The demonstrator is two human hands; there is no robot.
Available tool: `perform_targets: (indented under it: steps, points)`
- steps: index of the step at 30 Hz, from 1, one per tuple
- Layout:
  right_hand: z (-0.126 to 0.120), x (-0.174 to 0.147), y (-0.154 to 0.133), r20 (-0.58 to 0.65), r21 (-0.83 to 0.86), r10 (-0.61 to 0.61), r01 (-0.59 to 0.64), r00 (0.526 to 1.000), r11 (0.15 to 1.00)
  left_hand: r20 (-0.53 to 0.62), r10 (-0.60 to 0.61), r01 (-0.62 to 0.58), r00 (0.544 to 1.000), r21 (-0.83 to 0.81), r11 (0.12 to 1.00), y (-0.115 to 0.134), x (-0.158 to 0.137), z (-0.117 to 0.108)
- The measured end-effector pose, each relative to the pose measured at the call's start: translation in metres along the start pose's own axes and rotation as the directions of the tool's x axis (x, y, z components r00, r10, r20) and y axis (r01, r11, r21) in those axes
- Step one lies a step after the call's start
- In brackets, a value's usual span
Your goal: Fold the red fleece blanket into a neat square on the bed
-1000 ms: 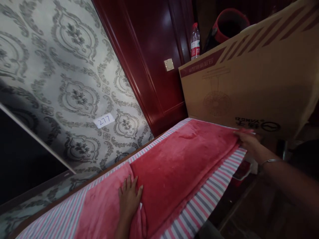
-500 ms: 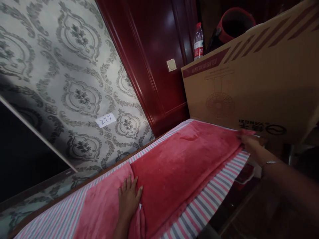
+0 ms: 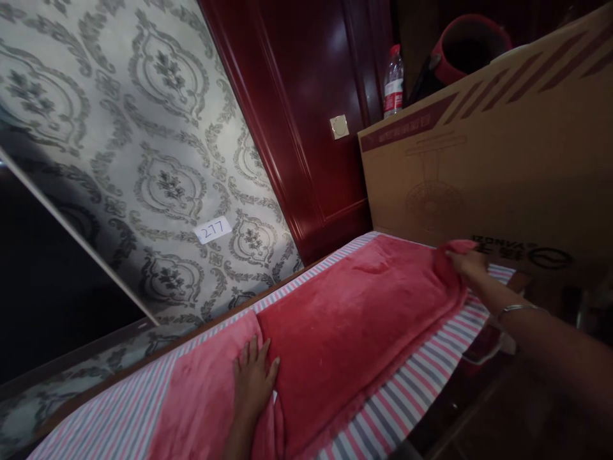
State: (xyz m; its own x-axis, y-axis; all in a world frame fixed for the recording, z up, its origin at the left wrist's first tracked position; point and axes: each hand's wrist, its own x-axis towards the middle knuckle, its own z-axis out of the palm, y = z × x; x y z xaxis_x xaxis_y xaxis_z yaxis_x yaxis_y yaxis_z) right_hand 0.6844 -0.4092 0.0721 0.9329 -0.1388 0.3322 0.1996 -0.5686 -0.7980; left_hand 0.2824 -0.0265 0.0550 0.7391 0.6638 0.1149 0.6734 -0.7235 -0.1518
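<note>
We have a red plush cloth (image 3: 345, 319) spread along the tabletop (image 3: 90, 390), over a striped cover (image 3: 110, 409) that shows as a narrow band at the wall-side edge, a wider one along the near edge, and a broad patch at the left end. Toward that left end a paler pink layer of the plush lies folded over, its border running across from the wall side to the near side.

Our left hand (image 3: 253, 380) rests palm down on this border, fingers spread, so its grip is wide and presses without grasping. A small white tag (image 3: 274, 396) pokes out just beside it.

Our right hand (image 3: 472, 268), below a metal bracelet (image 3: 522, 308), works at the right end; its grip is narrow, pinching the plush's corner, which is raised and curled back above the cover.

Just past the right end we see a large carton (image 3: 502, 166) with a fan drawn on it; above its upper edge show a red-capped bottle (image 3: 394, 86) and a red-rimmed container (image 3: 443, 61). On the patterned wall (image 3: 172, 185) behind the wall-side edge, a paper label (image 3: 213, 230) reads 277.
</note>
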Motion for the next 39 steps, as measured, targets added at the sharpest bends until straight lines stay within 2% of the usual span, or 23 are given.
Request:
perform_targets:
  steps: [2,5,7,9,11,14,16,18,20,22,24,26,27,28,30,31,32,33,36,39]
  points:
    - [0.007,-0.002,-0.028,0.045,-0.003,-0.007,0.007,0.999,1.0,-0.003,-0.004,0.004,1.0,-0.016,1.0,-0.001,0.0,0.001]
    - [0.027,-0.023,-0.075,0.137,0.034,-0.158,0.154,0.978,0.987,-0.004,-0.004,0.004,1.0,-0.033,0.999,-0.001,0.0,0.002]
    - [0.042,-0.051,-0.099,0.213,0.074,-0.291,0.282,0.933,0.957,-0.004,-0.001,0.001,1.0,-0.047,0.999,0.0,-0.001,0.001]
    - [0.056,-0.09,-0.111,0.29,0.124,-0.412,0.393,0.864,0.911,-0.002,0.001,-0.001,1.0,-0.065,0.998,0.001,-0.001,0.0]
    - [0.066,-0.133,-0.11,0.354,0.177,-0.51,0.479,0.784,0.86,-0.004,0.002,-0.002,1.0,-0.078,0.997,0.001,-0.002,0.0]
    - [0.075,-0.188,-0.089,0.434,0.236,-0.605,0.563,0.668,0.792,-0.03,0.002,-0.005,1.0,-0.095,0.995,0.002,-0.004,0.0]
    - [0.079,-0.21,-0.072,0.457,0.299,-0.685,0.627,0.568,0.719,-0.049,0.008,-0.013,0.999,-0.113,0.994,0.002,-0.006,0.001]
    - [0.081,-0.22,-0.058,0.445,0.363,-0.744,0.66,0.498,0.658,-0.069,0.019,-0.028,0.997,-0.132,0.991,0.002,-0.007,0.001]
    - [0.083,-0.222,-0.051,0.414,0.398,-0.771,0.665,0.484,0.632,-0.089,0.025,-0.038,0.996,-0.155,0.987,0.003,-0.009,0.002]
    - [0.084,-0.22,-0.05,0.395,0.403,-0.772,0.661,0.498,0.632,-0.115,0.023,-0.045,0.993,-0.188,0.981,0.003,-0.011,0.002]
    - [0.084,-0.216,-0.056,0.388,0.392,-0.747,0.637,0.54,0.664,-0.153,0.017,-0.056,0.988,-0.258,0.965,0.003,-0.014,-0.001]
    - [0.081,-0.21,-0.065,0.388,0.372,-0.691,0.582,0.61,0.723,-0.201,0.015,-0.095,0.979,-0.398,0.913,0.004,-0.016,-0.006]
    - [0.078,-0.208,-0.07,0.38,0.369,-0.663,0.552,0.645,0.748,-0.211,0.008,-0.117,0.977,-0.508,0.853,0.006,-0.015,-0.01]
    - [0.074,-0.205,-0.075,0.365,0.373,-0.644,0.529,0.672,0.762,-0.187,-0.016,-0.113,0.982,-0.658,0.745,0.009,-0.013,-0.013]
    - [0.064,-0.204,-0.08,0.321,0.407,-0.638,0.506,0.7,0.76,-0.03,-0.058,-0.005,0.998,-0.917,0.398,0.02,-0.005,-0.02]
    - [0.059,-0.204,-0.081,0.3,0.432,-0.644,0.501,0.704,0.75,0.074,-0.053,0.083,0.996,-0.972,0.219,0.028,0.001,-0.023]
    - [0.054,-0.206,-0.079,0.292,0.459,-0.651,0.494,0.701,0.738,0.169,-0.03,0.171,0.985,-0.982,0.075,0.037,0.009,-0.024]
    - [0.05,-0.209,-0.075,0.302,0.486,-0.657,0.482,0.69,0.729,0.242,-0.001,0.242,0.97,-0.97,-0.018,0.047,0.017,-0.025]
    - [0.044,-0.22,-0.058,0.382,0.551,-0.668,0.423,0.638,0.719,0.361,0.08,0.37,0.929,-0.913,-0.173,0.078,0.045,-0.022]
    - [0.046,-0.226,-0.041,0.428,0.567,-0.662,0.388,0.615,0.727,0.406,0.093,0.41,0.909,-0.832,-0.375,0.109,0.071,-0.017]
